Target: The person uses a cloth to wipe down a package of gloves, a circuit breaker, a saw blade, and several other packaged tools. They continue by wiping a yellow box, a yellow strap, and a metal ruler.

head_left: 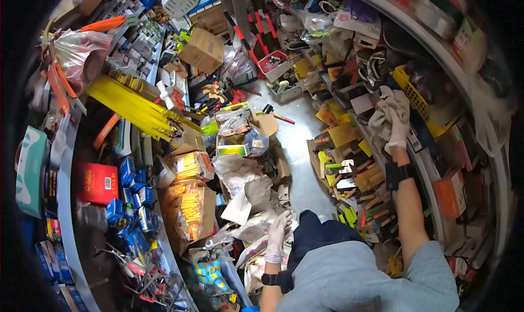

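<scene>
My right hand, in a white glove, reaches out to the right-hand shelf with its fingers closed on a crumpled grey-beige cloth. Beside the cloth stands a yellow plastic basket. My left hand, also gloved, hangs low near my leg. Its fingers are stretched out and nothing shows in them. The nearest things to it are whitish plastic bags and wrapped goods on the floor. Dark straps sit on both of my wrists.
A narrow strip of pale floor runs between crowded shelves. Cardboard boxes and bagged yellow items line its left side. Scrapers and wooden-handled tools lie on the right. An orange box is on the right shelf.
</scene>
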Demonstrator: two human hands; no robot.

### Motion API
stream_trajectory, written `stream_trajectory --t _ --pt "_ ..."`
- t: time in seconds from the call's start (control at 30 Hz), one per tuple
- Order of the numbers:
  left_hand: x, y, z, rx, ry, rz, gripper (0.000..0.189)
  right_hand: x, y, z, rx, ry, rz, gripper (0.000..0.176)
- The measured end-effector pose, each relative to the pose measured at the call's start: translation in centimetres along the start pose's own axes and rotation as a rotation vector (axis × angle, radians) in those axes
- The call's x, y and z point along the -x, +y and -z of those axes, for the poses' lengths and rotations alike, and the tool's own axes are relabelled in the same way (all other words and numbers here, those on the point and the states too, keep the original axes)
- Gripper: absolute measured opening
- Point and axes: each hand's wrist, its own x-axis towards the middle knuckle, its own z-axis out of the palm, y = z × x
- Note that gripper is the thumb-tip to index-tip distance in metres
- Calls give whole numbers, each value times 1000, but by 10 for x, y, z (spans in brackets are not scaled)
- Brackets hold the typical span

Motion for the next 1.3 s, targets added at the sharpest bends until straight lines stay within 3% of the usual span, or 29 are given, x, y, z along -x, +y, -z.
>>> stream_trajectory --t 0.03,0.23,0.27,0.43,0.5,0.57,0.6,0.7,0.77,0.8,0.83,0.87,0.9,0.93,0.97,1.0,1.07,1.1,1.13,1.17,1.2,1.23,1.27,1.3 --pt "-7 4 -3 -20 -30 -2 46 46 -29 -12 -64 -4 -54 69" --pt "-59 13 -4 -15 -114 38 51 96 -40 18 36 239 148 55" --pt "-63 23 -10 -14 -86 39 38 88 -36 20 34 247 153 55" --pt "-131 50 -9 -7 -235 13 40 49 -20 -7 22 465 206 52" --pt "-153 74 -16 -47 -259 5 42 43 -13 -20 48 420 221 51" --pt "-179 92 -18 -94 -332 -53 43 35 0 -29 -2 262 203 45" --pt "-186 111 -23 -137 -372 -70 44 57 -10 -60 -82 204 230 33" --pt "-185 188 -49 -104 -527 3 59 86 1 -121 4 20 123 21" --pt "-192 217 -66 11 -587 -59 66 98 29 -155 184 -132 152 24" --pt "-202 222 -71 68 -595 -80 72 95 56 -164 200 -355 63 25" --pt "-206 232 -77 248 -632 -65 71 121 38 -199 124 -446 -53 28" --pt "-209 242 -81 429 -666 -48 70 142 19 -223 237 -685 -7 34" --pt "-232 231 -74 506 -641 69 66 157 20 -241 482 -741 71 43" --pt "-243 235 -73 513 -596 7 64 153 34 -259 325 -1031 94 53" --pt "-252 238 -73 522 -551 -54 62 159 34 -257 830 -906 428 62" --pt "-236 268 -74 568 -610 -89 60 172 5 -271 906 -923 436 63" --pt "-268 250 -54 688 -587 -81 57 152 11 -272 839 -1028 288 61" --pt "-279 241 -44 804 -612 -23 55 147 -6 -278 800 -939 82 51" --pt "-288 239 -31 946 -781 122 48 130 3 -276 686 -769 115 42" --pt "-295 235 -21 981 -841 120 45 105 3 -276 682 -636 525 37" --pt "-293 241 -15 1014 -900 117 42 99 -25 -286 519 -503 322 39" --pt "-291 243 -8 1080 -953 113 40 57 -18 -278 112 -438 182 39" --pt "-271 263 -16 916 -644 35 39 32 -34 -280 133 -218 119 45" --pt "-251 284 -24 744 -340 -40 38 18 -49 -281 73 -128 144 53"
